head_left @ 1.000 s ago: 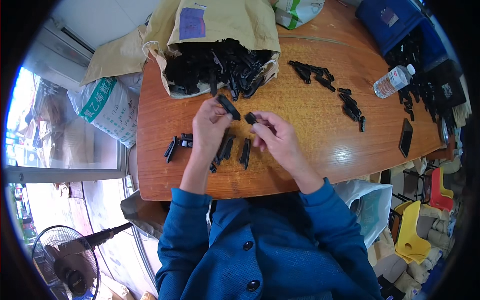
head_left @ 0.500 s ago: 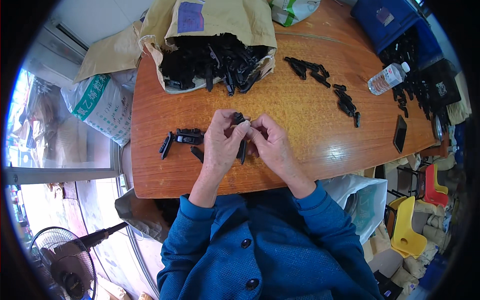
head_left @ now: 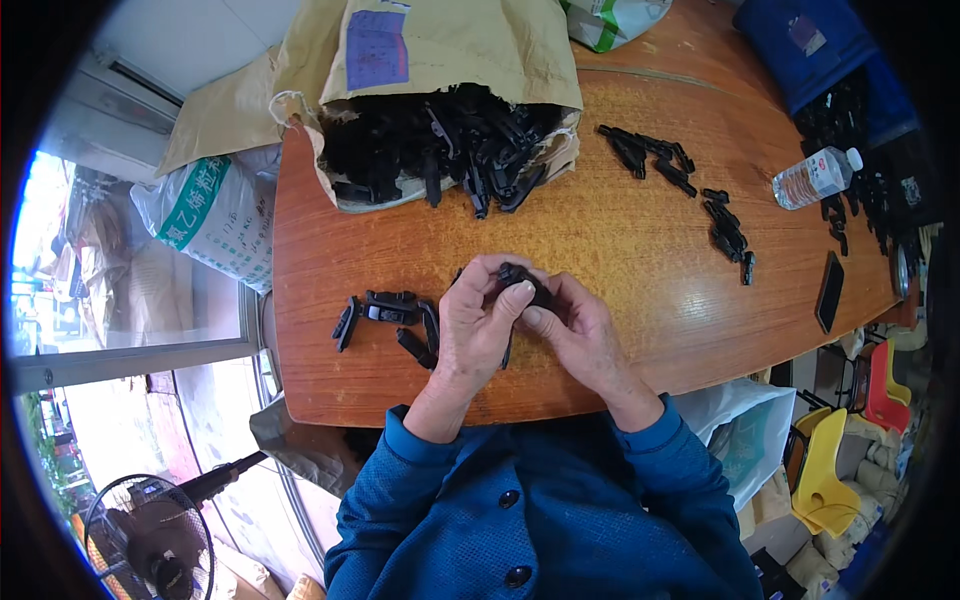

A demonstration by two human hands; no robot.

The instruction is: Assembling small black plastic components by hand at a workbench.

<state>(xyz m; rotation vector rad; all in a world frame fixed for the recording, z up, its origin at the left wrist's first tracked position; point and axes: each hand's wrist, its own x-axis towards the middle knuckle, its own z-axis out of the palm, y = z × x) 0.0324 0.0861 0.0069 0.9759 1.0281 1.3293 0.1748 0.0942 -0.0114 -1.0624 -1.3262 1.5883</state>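
Over the near half of the wooden table (head_left: 680, 310), both hands meet around a small black plastic part (head_left: 515, 274). My left hand (head_left: 480, 325) is closed on it, thumb pressed on its near face. The fingers of my right hand (head_left: 580, 330) curl against the part's right side, thumb close to the left one. Much of the piece is hidden by the fingers. Just left of my left hand lie several loose black parts (head_left: 391, 307) of similar look. A dark piece also shows below the hands, partly covered.
A brown paper sack (head_left: 500, 50) full of black parts opens toward me at the back. More black parts (head_left: 727, 232) lie right of centre. Further right are a water bottle (head_left: 815, 180), a dark phone-like slab (head_left: 829, 292) and a blue bin (head_left: 790, 45).
The view has shifted, so the table sits lower in the picture. My fingers have moved around the black part, which shows its dark bulk more between the hands.
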